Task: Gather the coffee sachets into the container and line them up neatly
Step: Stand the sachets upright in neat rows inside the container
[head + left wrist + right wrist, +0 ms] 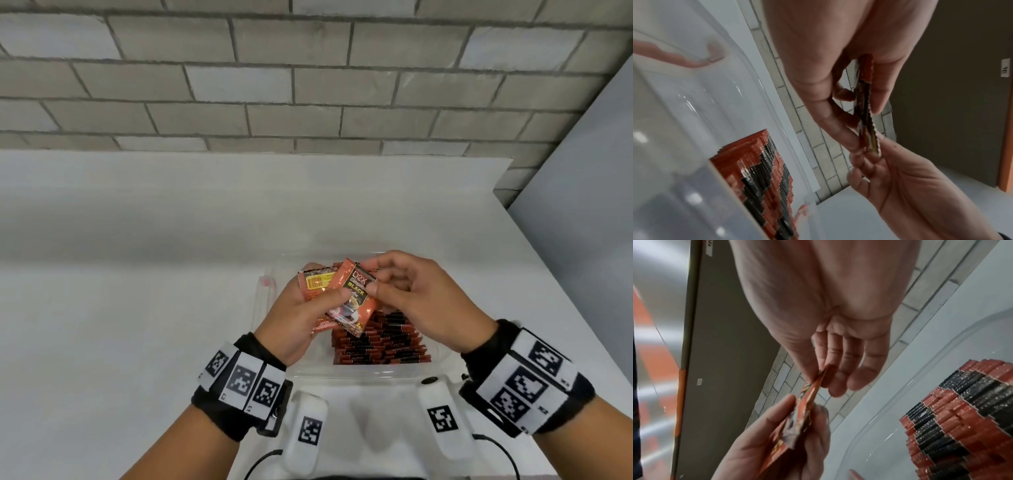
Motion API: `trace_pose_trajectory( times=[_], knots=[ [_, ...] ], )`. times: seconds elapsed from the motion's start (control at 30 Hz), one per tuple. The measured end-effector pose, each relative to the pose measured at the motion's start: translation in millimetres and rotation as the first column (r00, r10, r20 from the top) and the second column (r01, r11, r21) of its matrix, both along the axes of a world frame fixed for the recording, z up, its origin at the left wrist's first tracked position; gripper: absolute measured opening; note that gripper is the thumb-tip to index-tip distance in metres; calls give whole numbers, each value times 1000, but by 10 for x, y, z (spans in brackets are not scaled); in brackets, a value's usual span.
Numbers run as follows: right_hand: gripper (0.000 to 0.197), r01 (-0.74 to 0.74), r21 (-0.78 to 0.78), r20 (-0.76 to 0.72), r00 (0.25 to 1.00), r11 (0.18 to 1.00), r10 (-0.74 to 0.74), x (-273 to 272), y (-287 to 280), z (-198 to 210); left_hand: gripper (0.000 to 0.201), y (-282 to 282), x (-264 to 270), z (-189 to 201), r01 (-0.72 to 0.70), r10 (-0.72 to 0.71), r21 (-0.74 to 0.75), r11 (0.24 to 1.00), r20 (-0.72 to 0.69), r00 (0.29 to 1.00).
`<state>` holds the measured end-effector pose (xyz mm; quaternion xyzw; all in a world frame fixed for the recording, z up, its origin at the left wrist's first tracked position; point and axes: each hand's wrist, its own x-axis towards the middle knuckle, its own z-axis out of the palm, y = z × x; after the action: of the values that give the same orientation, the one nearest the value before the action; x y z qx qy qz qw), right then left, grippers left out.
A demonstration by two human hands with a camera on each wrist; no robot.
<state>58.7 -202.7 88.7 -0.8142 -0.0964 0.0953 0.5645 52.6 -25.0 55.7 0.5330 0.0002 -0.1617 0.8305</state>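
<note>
My left hand [308, 308] holds a small stack of orange-and-black coffee sachets [317, 284] above the clear plastic container [263, 308]. The top sachet [354, 298], printed "BLACK", is tilted and pinched at its upper right edge by my right hand [394, 287]. Seen from the left wrist, the sachets [866, 110] are edge-on between thumb and fingers, with the right hand [890, 178] meeting them from below. In the right wrist view the pinched sachet [812, 391] runs down into the left hand [777, 443]. A tidy row of sachets [380, 339] stands inside the container.
The container sits on a white table [137, 274] near its front edge, against a grey brick wall [308, 85]. The packed row [962, 415] fills the container's right part; its left part [684, 113] shows bare floor. A white chest rig [359, 411] lies below my wrists.
</note>
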Motion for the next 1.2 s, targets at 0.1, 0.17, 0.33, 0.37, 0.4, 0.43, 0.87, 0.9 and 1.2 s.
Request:
trace_pose_trajectory(
  times=[0.1, 0.17, 0.33, 0.37, 0.4, 0.43, 0.87, 0.9, 1.2],
  knots=[
    [23, 59, -11, 4, 998, 998, -58, 34, -99, -56, 30, 123, 22, -53, -98, 98, 3, 995, -35, 995],
    [23, 56, -147, 6, 998, 988, -55, 16, -170, -157, 34, 224, 41, -91, -207, 204, -17, 978, -103, 974],
    [21, -127, -302, -92, 990, 945, 104, -151, -214, -376, 40, 413, 27, -184, -232, 227, -16, 973, -148, 963],
    [20, -151, -299, -94, 987, 942, 128, -174, -209, -382, 39, 433, 24, -203, -225, 219, -20, 974, -147, 964],
    [20, -173, -299, -96, 984, 939, 151, -193, -204, -378, 38, 446, 26, -227, -221, 215, -28, 975, -151, 965],
    [20, -194, -295, -105, 980, 935, 170, -201, -209, -383, 37, 451, 29, -246, -220, 211, -38, 975, -159, 964],
    [26, -278, -629, -20, 939, 726, 343, -217, -144, -496, 40, 442, 58, -303, -226, 209, -55, 972, -223, 952],
    [26, -287, -628, -32, 938, 723, 344, -204, -138, -477, 42, 443, 59, -304, -224, 206, -55, 973, -222, 953],
    [3, -293, -672, -110, 948, 680, 299, -164, -84, -449, 40, 446, 63, -345, -237, 212, -92, 967, -224, 951]
  ],
)
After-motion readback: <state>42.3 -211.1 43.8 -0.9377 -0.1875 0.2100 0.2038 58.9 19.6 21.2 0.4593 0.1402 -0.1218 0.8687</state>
